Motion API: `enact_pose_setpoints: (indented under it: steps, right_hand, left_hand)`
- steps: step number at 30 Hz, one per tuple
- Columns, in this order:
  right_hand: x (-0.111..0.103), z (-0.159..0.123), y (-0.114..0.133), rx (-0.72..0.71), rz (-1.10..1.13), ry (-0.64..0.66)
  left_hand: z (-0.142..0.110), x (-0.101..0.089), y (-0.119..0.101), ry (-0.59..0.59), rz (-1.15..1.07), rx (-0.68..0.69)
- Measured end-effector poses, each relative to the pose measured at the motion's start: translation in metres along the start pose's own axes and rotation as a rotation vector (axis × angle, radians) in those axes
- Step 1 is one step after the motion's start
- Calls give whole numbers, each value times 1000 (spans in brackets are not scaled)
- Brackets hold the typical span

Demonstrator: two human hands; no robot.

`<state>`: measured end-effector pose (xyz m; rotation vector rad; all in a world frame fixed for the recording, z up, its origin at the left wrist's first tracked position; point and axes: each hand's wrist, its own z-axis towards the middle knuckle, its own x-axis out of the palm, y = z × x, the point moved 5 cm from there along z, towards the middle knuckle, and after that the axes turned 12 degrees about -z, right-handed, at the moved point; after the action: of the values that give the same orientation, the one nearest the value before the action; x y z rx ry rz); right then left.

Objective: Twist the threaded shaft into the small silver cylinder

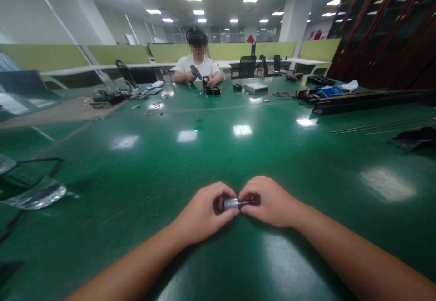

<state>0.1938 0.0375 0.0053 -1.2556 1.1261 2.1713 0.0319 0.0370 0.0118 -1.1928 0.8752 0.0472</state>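
A small silver metal cylinder with a dark, narrower shaft [231,203] lies level between my hands, just over the green table; whether it touches the surface I cannot tell. My left hand [206,210] pinches the wide silver body between thumb and fingers. Around the narrow dark end, on the right, the fingers and thumb of my right hand [269,202] are closed. The two sets of fingertips nearly meet at the middle of the part. My fingers hide some of both its ends.
Across the green table [218,155] a person [198,69] holds a power drill [195,72]. Clear plastic wrap [37,194] lies at left. Dark metal channels [368,101], thin rods [384,125] and a black bag [417,137] are at right. A silver box [256,87] sits at the far side.
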Motion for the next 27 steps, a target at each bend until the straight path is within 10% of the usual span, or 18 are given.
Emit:
enact_pose_setpoints:
  steps: [27]
  right_hand:
    - [-4,1,0,-8,-4,52]
  left_hand:
    - [0,0,-3,1,59,19]
